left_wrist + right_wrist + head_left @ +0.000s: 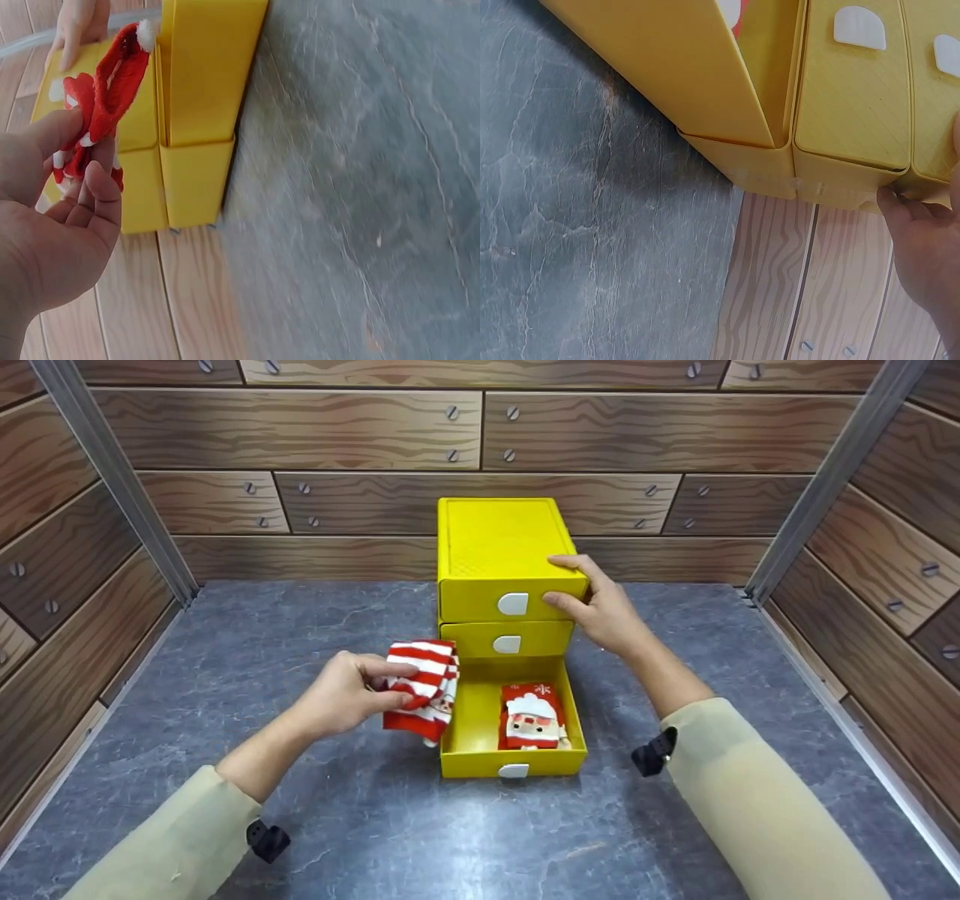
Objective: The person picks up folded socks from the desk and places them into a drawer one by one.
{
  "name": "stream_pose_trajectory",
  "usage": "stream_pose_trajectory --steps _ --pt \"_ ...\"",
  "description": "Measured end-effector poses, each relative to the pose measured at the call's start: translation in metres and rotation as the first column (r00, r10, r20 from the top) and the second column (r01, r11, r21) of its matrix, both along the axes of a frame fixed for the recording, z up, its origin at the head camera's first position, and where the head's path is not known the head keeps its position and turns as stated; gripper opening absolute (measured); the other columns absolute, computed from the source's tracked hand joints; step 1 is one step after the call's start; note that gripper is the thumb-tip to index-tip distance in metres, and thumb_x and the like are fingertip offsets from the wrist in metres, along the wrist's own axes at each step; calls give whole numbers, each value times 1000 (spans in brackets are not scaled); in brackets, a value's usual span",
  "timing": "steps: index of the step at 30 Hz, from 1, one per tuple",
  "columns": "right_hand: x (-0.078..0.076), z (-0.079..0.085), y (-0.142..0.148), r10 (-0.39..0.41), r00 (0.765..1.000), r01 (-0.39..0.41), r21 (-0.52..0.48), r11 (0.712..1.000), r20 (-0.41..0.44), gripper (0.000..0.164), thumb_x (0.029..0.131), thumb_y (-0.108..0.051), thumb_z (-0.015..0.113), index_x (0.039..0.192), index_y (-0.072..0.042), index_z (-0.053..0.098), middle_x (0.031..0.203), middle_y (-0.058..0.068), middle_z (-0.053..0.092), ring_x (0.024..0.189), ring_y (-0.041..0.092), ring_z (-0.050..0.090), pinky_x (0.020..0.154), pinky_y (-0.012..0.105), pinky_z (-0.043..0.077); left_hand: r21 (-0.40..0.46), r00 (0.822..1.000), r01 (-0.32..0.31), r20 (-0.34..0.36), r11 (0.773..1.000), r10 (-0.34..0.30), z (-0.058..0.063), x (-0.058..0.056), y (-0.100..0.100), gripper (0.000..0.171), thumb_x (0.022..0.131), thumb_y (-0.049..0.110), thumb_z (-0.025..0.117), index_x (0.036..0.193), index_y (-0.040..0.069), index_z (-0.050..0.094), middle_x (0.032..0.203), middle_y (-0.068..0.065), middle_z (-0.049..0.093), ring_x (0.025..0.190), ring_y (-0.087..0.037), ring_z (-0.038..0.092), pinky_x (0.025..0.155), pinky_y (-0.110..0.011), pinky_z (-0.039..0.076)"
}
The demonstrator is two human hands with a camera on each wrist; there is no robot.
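Observation:
Between thumb and fingers, my left hand pinches a folded red-and-white striped Christmas sock just left of the pulled-out drawer. A white pompom on the sock shows in the left wrist view. My right hand grips the upper right front corner of a yellow drawer cabinet, thumb on the front and index finger on top. The bottom drawer stands pulled out. Inside it, on the right, lies another folded red Christmas sock with a Santa face. The upper two drawers are closed.
Under the cabinet is a grey marbled tabletop. Wood-patterned panels surround it at the back and sides, with metal posts in the corners. White tabs sit on the drawer fronts.

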State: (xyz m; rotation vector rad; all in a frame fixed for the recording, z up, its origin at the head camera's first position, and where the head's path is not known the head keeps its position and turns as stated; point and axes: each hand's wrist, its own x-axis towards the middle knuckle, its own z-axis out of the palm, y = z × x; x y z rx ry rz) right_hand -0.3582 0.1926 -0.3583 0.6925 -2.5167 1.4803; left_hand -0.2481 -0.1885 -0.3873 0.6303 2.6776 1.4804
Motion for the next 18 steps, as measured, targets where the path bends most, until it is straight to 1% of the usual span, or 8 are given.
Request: stream_pose_trajectory --steps 4,7,14,18 --pt "-1 -1 0 -5 1000 5 0 1000 3 54 103 -28 73 153 -22 52 131 17 60 109 27 63 87 33 56 -12 1000 19 -6 1000 -19 0 2 8 33 89 11 88 122 10 82 92 -5 73 71 -17 57 59 -22 47" --pt "-1 -1 -1 -5 1000 5 1 1000 5 54 103 -28 73 153 -22 52 131 17 60 109 27 63 87 33 56 -15 1000 25 6 1000 -25 0 3 12 33 90 12 87 122 10 81 90 -5 72 71 -18 57 59 -23 46" --pt "-1 0 1 -12 1000 11 12 1000 16 55 103 -31 73 153 -23 52 132 17 60 110 27 62 88 36 55 -1 999 39 28 999 -39 -1 3 27 34 91 12 86 125 10 80 96 -6 75 72 -17 59 61 -24 49" --pt "-1 0 1 -14 1000 14 10 1000 12 55 103 -31 73 153 -23 52 131 17 60 110 27 62 88 35 55 13 998 46 36 999 -47 -3 1 38 34 91 12 86 125 10 80 88 -4 73 70 -15 56 59 -23 46"
